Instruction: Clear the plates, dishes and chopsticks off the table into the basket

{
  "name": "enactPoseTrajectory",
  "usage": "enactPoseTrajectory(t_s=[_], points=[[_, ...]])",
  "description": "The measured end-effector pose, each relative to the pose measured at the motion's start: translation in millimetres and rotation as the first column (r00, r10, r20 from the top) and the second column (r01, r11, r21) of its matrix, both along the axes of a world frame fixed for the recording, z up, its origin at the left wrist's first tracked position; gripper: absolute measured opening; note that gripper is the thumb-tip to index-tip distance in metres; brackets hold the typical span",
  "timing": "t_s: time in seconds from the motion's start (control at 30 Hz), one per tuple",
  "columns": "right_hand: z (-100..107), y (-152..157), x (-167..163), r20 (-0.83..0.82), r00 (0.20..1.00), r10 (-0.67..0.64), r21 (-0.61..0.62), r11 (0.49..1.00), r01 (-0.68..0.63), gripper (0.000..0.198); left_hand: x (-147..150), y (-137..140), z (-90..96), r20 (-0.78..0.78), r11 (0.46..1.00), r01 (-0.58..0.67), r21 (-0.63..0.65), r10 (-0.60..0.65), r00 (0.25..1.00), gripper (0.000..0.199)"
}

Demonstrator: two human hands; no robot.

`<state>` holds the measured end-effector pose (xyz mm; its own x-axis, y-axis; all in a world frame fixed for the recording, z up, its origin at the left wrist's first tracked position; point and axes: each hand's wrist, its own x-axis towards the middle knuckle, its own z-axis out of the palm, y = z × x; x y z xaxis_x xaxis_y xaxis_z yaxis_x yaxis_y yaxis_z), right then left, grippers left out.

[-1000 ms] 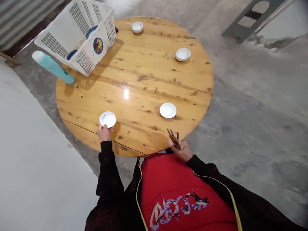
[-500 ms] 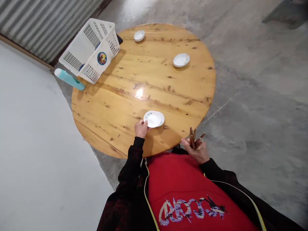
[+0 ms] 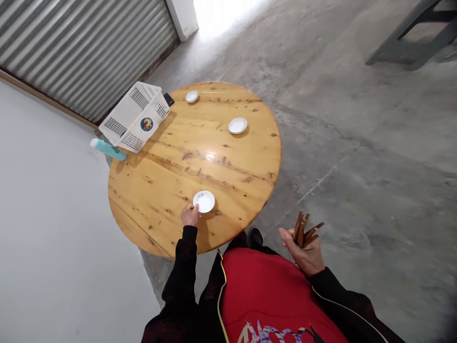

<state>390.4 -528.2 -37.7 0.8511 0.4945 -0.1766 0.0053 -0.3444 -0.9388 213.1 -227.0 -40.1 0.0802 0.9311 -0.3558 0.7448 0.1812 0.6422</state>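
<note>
My left hand is closed on the near rim of a small white dish, thumb on top, at the near side of the round wooden table. Small dark marks show on the dish's inner surface. My right hand is wrapped round a bundle of brown wooden chopsticks, held beyond the table's right edge over the floor. Their tips fan out above the fingers. Farther across the table stand two more white dishes, one right of centre and a smaller-looking one at the far edge.
On the wooden table a white plastic basket stands at the back left. A turquoise bottle is beside it, and a black phone-like object lies behind. A grey stool stands on the floor at upper right.
The offset second dish under the one at my left hand no longer shows separately. My right hand has moved right, away from the table with the chopsticks. The whole view has shifted.
</note>
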Motion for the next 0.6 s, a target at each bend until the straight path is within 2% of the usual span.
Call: enactPoseTrajectory(t_s=[0.13, 0.2, 0.37, 0.5, 0.6], points=[[2, -5, -9, -0.072, 0.988, -0.134, -0.011, 0.991, 0.133, 0.057, -2, 1, -1.6, -0.021, 1.000, -0.008, 0.023, 0.008, 1.000, 0.036], [3, -6, -7, -0.086, 0.983, -0.165, -0.027, 0.986, 0.164, 0.057, -1, 2, -5.9, 0.011, 1.000, -0.020, -0.007, 0.020, 1.000, 0.030], [3, 1, 5, -0.122, 0.974, -0.191, -0.017, 0.982, 0.191, 0.058, 1, 3, -23.0, 0.197, 0.984, 0.006, -0.178, 0.030, 0.980, 0.011], [6, 18, 4, -0.168, 0.970, -0.174, 0.009, 0.984, 0.178, 0.057, 1, 4, -32.7, 0.272, 0.979, -0.024, -0.202, 0.079, 0.959, 0.009], [11, 27, 7, -0.171, 0.974, -0.149, -0.014, 0.989, 0.149, 0.057, 4, 4, -32.1, 0.301, 0.979, -0.041, -0.198, 0.101, 0.948, 0.010]])
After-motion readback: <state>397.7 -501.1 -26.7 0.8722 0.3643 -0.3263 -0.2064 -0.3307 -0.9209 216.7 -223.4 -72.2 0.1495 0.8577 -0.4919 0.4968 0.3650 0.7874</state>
